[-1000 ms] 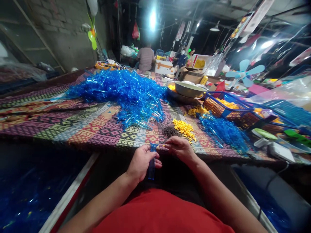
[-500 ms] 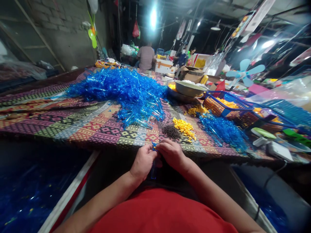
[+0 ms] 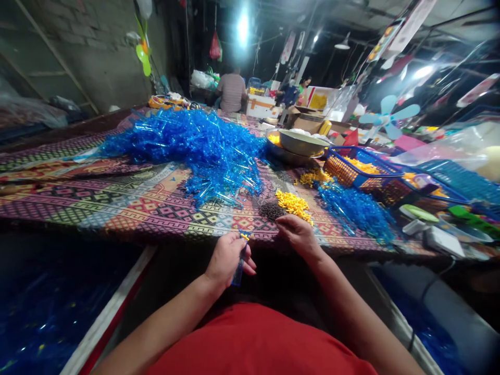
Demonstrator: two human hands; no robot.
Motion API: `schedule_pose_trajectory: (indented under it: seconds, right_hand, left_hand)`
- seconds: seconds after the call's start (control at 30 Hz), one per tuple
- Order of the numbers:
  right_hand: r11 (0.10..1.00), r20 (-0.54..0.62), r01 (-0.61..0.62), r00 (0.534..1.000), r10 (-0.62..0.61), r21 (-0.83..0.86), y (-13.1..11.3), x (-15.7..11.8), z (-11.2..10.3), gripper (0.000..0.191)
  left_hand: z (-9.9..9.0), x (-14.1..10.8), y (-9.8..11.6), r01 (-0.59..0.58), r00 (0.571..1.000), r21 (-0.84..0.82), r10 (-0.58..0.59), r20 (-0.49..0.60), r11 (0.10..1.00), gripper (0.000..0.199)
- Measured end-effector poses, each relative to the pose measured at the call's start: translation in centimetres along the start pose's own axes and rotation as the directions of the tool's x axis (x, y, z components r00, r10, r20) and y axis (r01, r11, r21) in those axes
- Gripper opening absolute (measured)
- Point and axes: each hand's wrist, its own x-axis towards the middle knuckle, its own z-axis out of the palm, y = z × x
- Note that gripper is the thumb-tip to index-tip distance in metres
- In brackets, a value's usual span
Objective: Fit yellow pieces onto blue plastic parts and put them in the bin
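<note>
My left hand (image 3: pixel 228 256) is closed around a blue translucent plastic piece (image 3: pixel 237 271), a long flat body that hangs down below the fingers. At its upper end sits a small yellow part (image 3: pixel 245 237). My right hand (image 3: pixel 299 237) is apart from it, over the table's front edge, fingers bent together with the tips at the near side of a pile of tiny dark brown pieces (image 3: pixel 271 210). Whether anything is between those fingertips is too small to tell. A pile of small yellow plastic parts (image 3: pixel 295 204) touches the dark pile, just beyond the right hand.
A large heap of blue plastic pieces (image 3: pixel 187 135) covers the patterned tabletop (image 3: pixel 117 200). To the right are a smaller blue heap (image 3: pixel 353 208), a blue basket (image 3: pixel 351 172) of yellow parts and stacked metal bowls (image 3: pixel 300 146). A fan (image 3: pixel 388 117) stands behind; people sit farther back.
My right hand has left the blue piece and moved right and slightly up to the small-part piles. My left hand keeps the piece, now tilted, its lower fingers spread.
</note>
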Motion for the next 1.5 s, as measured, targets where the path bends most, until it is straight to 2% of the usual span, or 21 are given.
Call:
schedule_pose_trajectory:
  seconds: [0.17, 0.27, 0.47, 0.67, 0.9, 1.13, 1.3, 1.5]
  right_hand:
    - [0.979, 0.091, 0.205, 0.975, -0.202, -0.022, -2.6, -0.5, 1.8, 0.01]
    - [0.959, 0.121, 0.279, 0.955, -0.271, -0.054, -4.0, -0.8, 3.1, 0.012]
    - [0.901, 0.221, 0.399, 0.907, -0.359, -0.173, -4.0, -1.2, 3.7, 0.017]
    - [0.892, 0.16, 0.416, 0.906, -0.391, -0.179, -4.0, -1.1, 3.6, 0.015]
    - [0.894, 0.122, 0.412, 0.91, -0.395, -0.176, -4.6, -1.0, 3.6, 0.014]
    - [0.875, 0.219, 0.449, 0.886, -0.409, -0.181, -5.0, -1.1, 3.5, 0.018]
    - [0.896, 0.15, 0.416, 0.906, -0.395, -0.157, -5.3, -1.2, 3.9, 0.02]
    - [0.846, 0.275, 0.495, 0.856, -0.437, -0.199, -5.4, -1.1, 3.6, 0.02]
  left_hand:
    - [0.6, 0.2, 0.0, 0.009, 1.0, 0.011, -0.009, 0.005, 1.0, 0.011]
    - [0.7, 0.1, 0.1, 0.002, 1.0, 0.025, -0.002, 0.005, 1.0, 0.01]
    - [0.6, 0.0, 0.0, 0.004, 1.0, 0.062, -0.003, -0.009, 0.998, 0.007]
    - [0.5, -0.5, -0.3, -0.033, 0.994, -0.065, 0.04, 0.104, 0.997, 0.013]
    - [0.7, -0.9, -0.5, -0.032, 0.995, -0.072, 0.038, 0.09, 0.997, 0.015]
    - [0.7, -1.0, -0.1, 0.002, 0.998, -0.034, 0.0, 0.07, 0.999, 0.012]
    - [0.9, -1.1, 0.2, -0.01, 0.998, -0.036, 0.012, 0.064, 0.999, 0.013]
    - [0.8, -1.1, 0.2, 0.013, 0.998, -0.006, -0.013, 0.057, 1.0, 0.013]
